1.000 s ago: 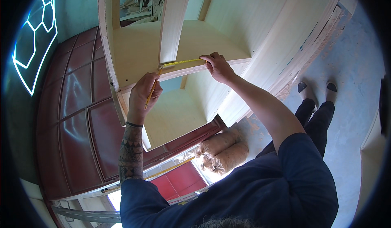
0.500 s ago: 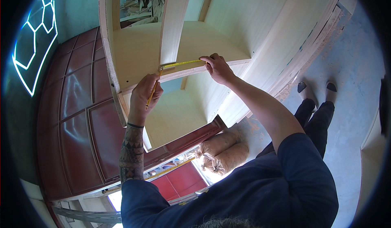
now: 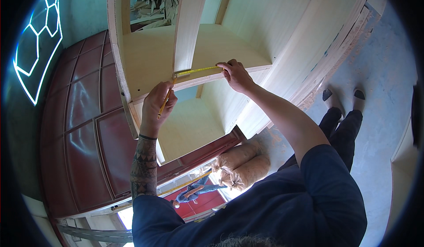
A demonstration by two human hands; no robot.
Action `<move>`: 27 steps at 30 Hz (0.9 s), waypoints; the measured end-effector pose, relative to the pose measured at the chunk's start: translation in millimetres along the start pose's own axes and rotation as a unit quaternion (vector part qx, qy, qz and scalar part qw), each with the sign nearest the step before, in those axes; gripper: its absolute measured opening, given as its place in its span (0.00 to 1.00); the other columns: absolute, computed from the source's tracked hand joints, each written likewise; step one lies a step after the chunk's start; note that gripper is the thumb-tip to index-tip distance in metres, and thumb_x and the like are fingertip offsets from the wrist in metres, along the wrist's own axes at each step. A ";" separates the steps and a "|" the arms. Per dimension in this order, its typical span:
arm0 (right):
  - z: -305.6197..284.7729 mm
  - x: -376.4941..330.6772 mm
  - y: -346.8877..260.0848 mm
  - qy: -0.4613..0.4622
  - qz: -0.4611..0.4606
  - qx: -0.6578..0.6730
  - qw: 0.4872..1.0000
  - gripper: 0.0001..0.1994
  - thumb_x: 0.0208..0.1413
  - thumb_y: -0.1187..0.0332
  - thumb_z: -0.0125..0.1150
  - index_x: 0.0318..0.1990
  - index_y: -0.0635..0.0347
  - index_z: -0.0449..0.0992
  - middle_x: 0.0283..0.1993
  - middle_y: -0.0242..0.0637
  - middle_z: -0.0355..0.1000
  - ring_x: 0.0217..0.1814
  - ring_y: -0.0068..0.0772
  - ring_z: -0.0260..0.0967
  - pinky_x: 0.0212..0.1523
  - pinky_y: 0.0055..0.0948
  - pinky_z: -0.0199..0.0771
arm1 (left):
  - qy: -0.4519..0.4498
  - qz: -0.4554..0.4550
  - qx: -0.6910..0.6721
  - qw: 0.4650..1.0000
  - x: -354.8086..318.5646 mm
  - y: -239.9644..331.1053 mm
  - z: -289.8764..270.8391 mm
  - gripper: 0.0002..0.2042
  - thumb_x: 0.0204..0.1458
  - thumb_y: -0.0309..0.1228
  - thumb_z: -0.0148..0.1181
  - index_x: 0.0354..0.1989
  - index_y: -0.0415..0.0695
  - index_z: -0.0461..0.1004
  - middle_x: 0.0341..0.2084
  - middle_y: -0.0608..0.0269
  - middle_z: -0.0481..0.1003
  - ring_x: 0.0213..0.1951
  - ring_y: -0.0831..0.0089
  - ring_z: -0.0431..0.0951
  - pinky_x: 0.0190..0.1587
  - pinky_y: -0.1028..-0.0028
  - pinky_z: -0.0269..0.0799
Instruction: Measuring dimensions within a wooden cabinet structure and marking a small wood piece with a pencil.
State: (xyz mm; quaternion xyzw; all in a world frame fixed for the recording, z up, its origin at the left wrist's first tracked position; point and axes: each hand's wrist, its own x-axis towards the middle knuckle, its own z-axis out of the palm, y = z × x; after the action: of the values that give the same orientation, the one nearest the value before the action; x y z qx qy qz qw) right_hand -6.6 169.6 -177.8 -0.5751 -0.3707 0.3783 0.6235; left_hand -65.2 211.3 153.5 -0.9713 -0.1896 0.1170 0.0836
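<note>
A yellow tape measure blade stretches along the front edge of a pale wooden shelf, between my two hands. Its right end is pinched in my right hand, at the shelf's front. My left hand is closed around a yellow pencil, whose upper end is close to the blade's left end. Beside that end, an upright wooden divider meets the shelf. Whether my left fingers also touch the blade, I cannot tell.
The open wooden cabinet surrounds the shelf. Red metal doors stand to the left. Stuffed sacks lie on the floor below the cabinet. Beyond them is another person in blue. Wood scraps show behind the cabinet.
Another person has come into view by the red panel beyond the sacks. My hands, the tape measure and the pencil stay almost where they were.
</note>
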 end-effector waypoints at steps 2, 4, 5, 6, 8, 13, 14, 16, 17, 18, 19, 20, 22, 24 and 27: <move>0.5 0.3 0.2 0.001 -0.001 0.002 1.000 0.18 0.76 0.64 0.50 0.69 0.39 0.72 0.61 0.46 0.68 0.66 0.53 0.69 0.66 0.49 0.78 | -0.005 -0.003 -0.002 1.000 -0.1 0.2 -0.6 0.14 0.49 0.15 0.64 0.41 0.42 0.70 0.26 0.59 0.72 0.28 0.60 0.77 0.32 0.62 0.74; 0.6 0.4 1.5 0.003 -0.001 0.003 1.000 0.18 0.76 0.63 0.50 0.69 0.39 0.72 0.61 0.46 0.68 0.66 0.53 0.69 0.66 0.49 0.78 | -0.010 -0.006 -0.005 1.000 -0.8 -1.5 -1.0 0.13 0.49 0.15 0.64 0.41 0.42 0.70 0.26 0.59 0.72 0.28 0.60 0.77 0.32 0.62 0.74; 1.0 0.2 1.1 0.002 -0.001 0.003 1.000 0.18 0.76 0.64 0.50 0.69 0.39 0.72 0.61 0.46 0.68 0.66 0.53 0.69 0.66 0.49 0.78 | -0.031 -0.015 -0.006 0.999 -2.0 -3.6 -2.4 0.12 0.51 0.16 0.63 0.42 0.41 0.72 0.28 0.57 0.74 0.29 0.60 0.79 0.33 0.63 0.75; 1.3 0.1 0.5 0.000 -0.001 0.003 1.000 0.18 0.76 0.64 0.50 0.69 0.39 0.72 0.61 0.46 0.68 0.66 0.53 0.69 0.66 0.49 0.78 | -0.053 -0.024 -0.007 0.998 -3.3 -5.3 -3.3 0.11 0.52 0.16 0.63 0.43 0.40 0.74 0.31 0.54 0.77 0.30 0.60 0.80 0.35 0.65 0.76; 1.6 0.2 0.7 0.002 -0.003 0.001 1.000 0.18 0.76 0.64 0.50 0.69 0.39 0.72 0.61 0.46 0.68 0.66 0.53 0.69 0.66 0.49 0.78 | -0.044 -0.021 -0.001 0.999 -3.8 -5.1 -2.3 0.11 0.53 0.17 0.63 0.43 0.40 0.74 0.31 0.55 0.77 0.31 0.60 0.80 0.35 0.65 0.77; 2.1 0.8 1.5 0.006 -0.004 0.004 1.000 0.18 0.76 0.64 0.50 0.69 0.39 0.72 0.61 0.47 0.68 0.66 0.53 0.69 0.66 0.49 0.78 | -0.013 -0.007 -0.006 1.000 -2.6 -4.1 0.2 0.09 0.56 0.20 0.63 0.43 0.41 0.73 0.30 0.55 0.76 0.31 0.58 0.80 0.36 0.63 0.76; 2.2 0.9 1.4 0.005 -0.004 0.001 1.000 0.18 0.76 0.64 0.50 0.69 0.39 0.72 0.61 0.47 0.68 0.66 0.53 0.69 0.66 0.49 0.78 | -0.017 -0.012 -0.010 1.000 -2.7 -3.1 -0.3 0.08 0.56 0.20 0.63 0.43 0.41 0.73 0.31 0.55 0.76 0.31 0.57 0.80 0.36 0.63 0.76; 1.9 2.5 1.4 0.004 -0.004 -0.001 1.000 0.18 0.76 0.65 0.50 0.69 0.39 0.72 0.61 0.47 0.68 0.66 0.53 0.69 0.66 0.48 0.78 | -0.021 -0.018 -0.013 1.000 -2.1 -4.6 -0.6 0.08 0.57 0.21 0.63 0.44 0.42 0.73 0.31 0.55 0.76 0.31 0.57 0.80 0.36 0.63 0.77; 1.5 3.0 1.1 -0.001 -0.001 -0.001 1.000 0.18 0.76 0.65 0.50 0.69 0.39 0.72 0.61 0.47 0.68 0.66 0.53 0.69 0.66 0.48 0.78 | -0.031 -0.023 -0.010 0.999 -2.8 -5.8 -1.3 0.09 0.57 0.21 0.63 0.44 0.42 0.74 0.31 0.55 0.77 0.32 0.57 0.80 0.36 0.63 0.77; 1.1 3.7 0.3 -0.005 0.001 -0.001 1.000 0.18 0.76 0.65 0.50 0.69 0.39 0.72 0.62 0.46 0.68 0.66 0.53 0.69 0.66 0.48 0.78 | -0.041 -0.029 -0.007 0.999 -3.1 -7.0 -2.4 0.09 0.57 0.21 0.63 0.45 0.42 0.74 0.32 0.55 0.77 0.32 0.57 0.81 0.36 0.63 0.77; 0.7 4.5 -1.0 -0.005 0.000 0.000 1.000 0.18 0.76 0.65 0.50 0.69 0.39 0.72 0.62 0.46 0.68 0.66 0.53 0.69 0.66 0.48 0.78 | -0.041 -0.029 -0.005 0.999 -3.0 -7.8 -4.1 0.09 0.57 0.21 0.63 0.45 0.42 0.74 0.32 0.55 0.77 0.32 0.57 0.81 0.36 0.63 0.77; 0.3 4.0 -0.9 -0.004 -0.001 0.002 1.000 0.18 0.76 0.64 0.50 0.70 0.38 0.72 0.62 0.46 0.68 0.66 0.53 0.68 0.66 0.48 0.77 | -0.051 -0.030 -0.005 0.998 -2.4 -6.6 -5.6 0.10 0.56 0.20 0.63 0.45 0.42 0.74 0.32 0.55 0.78 0.32 0.57 0.81 0.36 0.64 0.77; -1.0 4.2 -2.2 0.000 -0.003 0.007 1.000 0.18 0.76 0.64 0.50 0.70 0.38 0.72 0.62 0.46 0.68 0.67 0.53 0.68 0.66 0.49 0.77 | -0.061 -0.030 -0.001 0.998 0.0 -3.4 -8.5 0.10 0.56 0.20 0.63 0.45 0.42 0.74 0.32 0.55 0.78 0.32 0.58 0.81 0.36 0.65 0.77; 1.4 2.0 1.5 -0.007 0.007 0.001 1.000 0.18 0.76 0.64 0.50 0.69 0.38 0.72 0.62 0.46 0.68 0.67 0.53 0.68 0.67 0.49 0.77 | -0.019 -0.021 -0.001 1.000 -2.3 -4.8 0.2 0.11 0.54 0.18 0.63 0.44 0.41 0.74 0.31 0.56 0.77 0.31 0.60 0.81 0.35 0.65 0.77; 1.5 -0.3 1.9 -0.005 0.005 -0.004 1.000 0.18 0.77 0.64 0.50 0.69 0.38 0.72 0.63 0.46 0.68 0.67 0.53 0.68 0.67 0.49 0.77 | -0.007 -0.030 -0.009 0.999 -3.6 -0.5 1.2 0.10 0.54 0.17 0.63 0.43 0.41 0.75 0.30 0.56 0.77 0.30 0.62 0.80 0.35 0.66 0.77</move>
State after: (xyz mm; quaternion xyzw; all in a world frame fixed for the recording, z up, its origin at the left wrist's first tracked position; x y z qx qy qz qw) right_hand -8.1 170.1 -179.6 -0.5772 -0.3728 0.3827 0.6175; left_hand -69.0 210.5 153.1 -0.9651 -0.2201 0.1192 0.0772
